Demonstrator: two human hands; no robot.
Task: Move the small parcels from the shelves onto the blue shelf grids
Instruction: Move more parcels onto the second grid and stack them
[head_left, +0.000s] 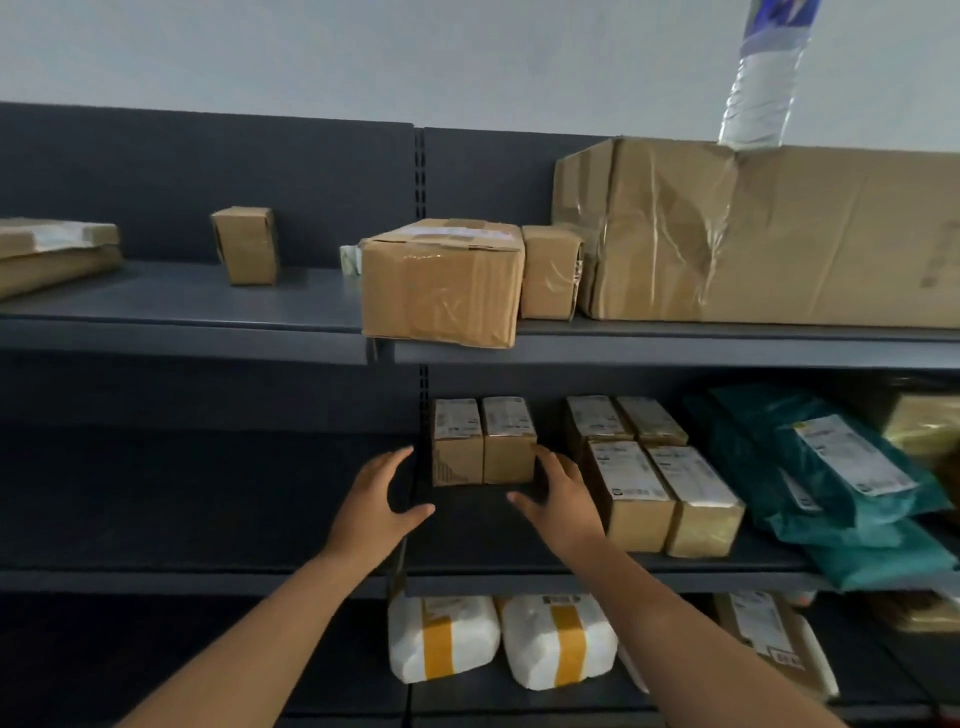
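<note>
Two small brown parcels (483, 441) with white labels stand side by side at the back of the dark middle shelf (467, 540). My left hand (376, 506) is just left of and in front of them, fingers spread, holding nothing. My right hand (563, 499) is to their right, fingers apart, its fingertips close to the right parcel's corner; whether they touch is unclear. Several more small labelled parcels (654, 483) lie in a block further right on the same shelf. No blue shelf grid is in view.
The top shelf (182, 312) carries a medium taped box (441, 283), two small cartons (245, 244) (549, 270), a large carton (769, 234) with a water bottle (761, 83) on top, and flat packages (52, 254). Teal bags (831, 483) lie right; white wrapped parcels (498, 636) below.
</note>
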